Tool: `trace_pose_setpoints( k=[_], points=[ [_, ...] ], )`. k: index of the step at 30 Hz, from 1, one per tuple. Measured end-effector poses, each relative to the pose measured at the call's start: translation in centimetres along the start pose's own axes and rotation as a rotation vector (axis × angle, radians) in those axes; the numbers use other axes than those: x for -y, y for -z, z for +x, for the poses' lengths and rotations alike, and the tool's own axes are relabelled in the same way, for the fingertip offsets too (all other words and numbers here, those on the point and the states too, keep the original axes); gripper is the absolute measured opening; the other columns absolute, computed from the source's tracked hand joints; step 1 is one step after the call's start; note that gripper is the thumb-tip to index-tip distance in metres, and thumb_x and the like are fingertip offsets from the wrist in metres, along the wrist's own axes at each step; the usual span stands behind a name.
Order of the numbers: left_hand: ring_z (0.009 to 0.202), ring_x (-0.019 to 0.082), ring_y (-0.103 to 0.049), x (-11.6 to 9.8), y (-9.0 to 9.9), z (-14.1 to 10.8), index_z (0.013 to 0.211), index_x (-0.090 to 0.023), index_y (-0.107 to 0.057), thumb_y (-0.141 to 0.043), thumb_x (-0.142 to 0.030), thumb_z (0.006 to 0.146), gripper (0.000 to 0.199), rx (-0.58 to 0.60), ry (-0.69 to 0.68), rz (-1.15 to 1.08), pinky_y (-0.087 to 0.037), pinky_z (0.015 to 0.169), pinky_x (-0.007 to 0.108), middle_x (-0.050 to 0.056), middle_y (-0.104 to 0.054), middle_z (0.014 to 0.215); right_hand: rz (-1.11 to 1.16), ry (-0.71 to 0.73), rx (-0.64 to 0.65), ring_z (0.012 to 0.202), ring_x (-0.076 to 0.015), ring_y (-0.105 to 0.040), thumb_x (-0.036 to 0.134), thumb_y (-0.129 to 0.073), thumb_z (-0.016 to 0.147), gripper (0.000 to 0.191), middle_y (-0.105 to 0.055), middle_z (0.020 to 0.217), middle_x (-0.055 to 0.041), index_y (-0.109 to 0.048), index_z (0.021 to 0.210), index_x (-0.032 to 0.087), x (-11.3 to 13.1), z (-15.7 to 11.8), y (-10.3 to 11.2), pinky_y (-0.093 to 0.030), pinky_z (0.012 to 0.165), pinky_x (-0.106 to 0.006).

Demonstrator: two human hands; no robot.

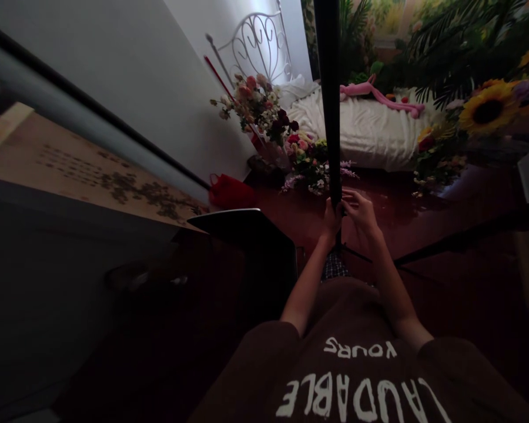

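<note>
A tall black pole point(328, 88), which looks like part of a light stand, rises upright right in front of me. My left hand point(332, 218) is wrapped round its lower part. On the pole's right side, my right hand point(360, 210) has bent fingers and thumb brought together against it. Whatever small part lies between those fingertips is hidden in the dim light. Below the hands, dark legs point(357, 253) spread out near the floor.
Bunches of flowers point(264, 106) stand beyond the pole, before a bed with a white cover point(379, 138) and a pink plush toy point(392, 104). To the left are a red bag point(231, 191), a dark panel point(264, 252) and a printed board point(92, 170). Sunflowers point(487, 108) stand right.
</note>
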State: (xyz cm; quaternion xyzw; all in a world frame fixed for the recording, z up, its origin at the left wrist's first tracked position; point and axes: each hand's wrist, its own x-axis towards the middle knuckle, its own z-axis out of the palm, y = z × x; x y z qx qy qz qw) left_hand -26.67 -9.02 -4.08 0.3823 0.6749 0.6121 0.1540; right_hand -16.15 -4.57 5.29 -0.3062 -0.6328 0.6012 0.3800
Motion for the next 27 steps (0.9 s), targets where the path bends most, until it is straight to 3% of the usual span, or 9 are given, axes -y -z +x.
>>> trace_pose_setpoints(
  k=[5, 10, 12, 16, 21, 27],
  points=[
    [0.09, 0.019, -0.064, 0.1, 0.3, -0.1, 0.109, -0.018, -0.056, -0.042, -0.063, 0.089, 0.051, -0.029, 0.003, 0.055, -0.049, 0.087, 0.034, 0.012, -0.065, 0.1, -0.028, -0.142, -0.024, 0.065, -0.0114, -0.064, 0.021, -0.076, 0.072, 0.029, -0.068, 0.072, 0.0006, -0.069, 0.1, 0.02, -2.4, -0.8, 2.7, -0.053, 0.058, -0.019],
    [0.096, 0.021, -0.064, 0.0, 0.1, 0.0, 0.11, -0.017, -0.056, -0.039, -0.067, 0.087, 0.058, -0.035, 0.017, 0.075, -0.048, 0.091, 0.034, 0.014, -0.065, 0.104, 0.158, -0.419, -0.097, 0.046, -0.0107, -0.061, 0.021, -0.059, 0.087, 0.013, -0.063, 0.057, 0.0038, -0.061, 0.1, 0.018, -3.8, -1.1, 1.5, -0.05, 0.043, -0.019],
    [0.096, 0.021, -0.064, 0.1, 0.0, 0.0, 0.11, -0.017, -0.056, -0.038, -0.069, 0.086, 0.06, -0.04, 0.017, 0.076, -0.048, 0.091, 0.033, 0.015, -0.064, 0.105, 0.165, -0.457, -0.108, 0.043, -0.0103, -0.06, 0.022, -0.059, 0.088, 0.008, -0.061, 0.053, 0.0047, -0.06, 0.094, 0.018, -3.8, -1.1, 1.1, -0.048, 0.04, -0.017],
    [0.096, 0.021, -0.064, 0.6, -0.2, 0.0, 0.111, -0.016, -0.056, -0.037, -0.069, 0.086, 0.062, -0.042, 0.004, 0.067, -0.048, 0.088, 0.033, 0.016, -0.064, 0.107, 0.076, -0.316, -0.088, 0.047, -0.0083, -0.059, 0.029, -0.069, 0.081, 0.013, -0.062, 0.057, 0.0031, -0.062, 0.081, 0.018, -3.9, -1.4, 1.5, -0.043, 0.04, -0.014],
    [0.094, 0.02, -0.064, 0.6, -0.2, 0.0, 0.111, -0.017, -0.055, -0.036, -0.066, 0.088, 0.058, -0.034, -0.002, 0.062, -0.048, 0.087, 0.034, 0.015, -0.063, 0.105, -0.078, -0.116, 0.02, 0.06, -0.0104, -0.058, 0.026, -0.084, 0.062, 0.031, -0.064, 0.065, 0.0036, -0.067, 0.087, 0.022, -4.0, -1.9, 2.4, -0.042, 0.05, -0.016],
    [0.093, 0.02, -0.063, -0.1, 0.0, -0.3, 0.112, -0.016, -0.055, -0.032, -0.067, 0.089, 0.061, -0.013, -0.044, 0.047, -0.049, 0.088, 0.033, 0.014, -0.065, 0.101, -0.327, -0.134, -0.048, 0.051, -0.0093, -0.047, 0.035, -0.076, 0.074, 0.016, -0.056, 0.054, 0.0027, -0.067, 0.068, 0.023, -3.7, -1.9, 2.4, -0.023, 0.043, -0.017]
  ],
)
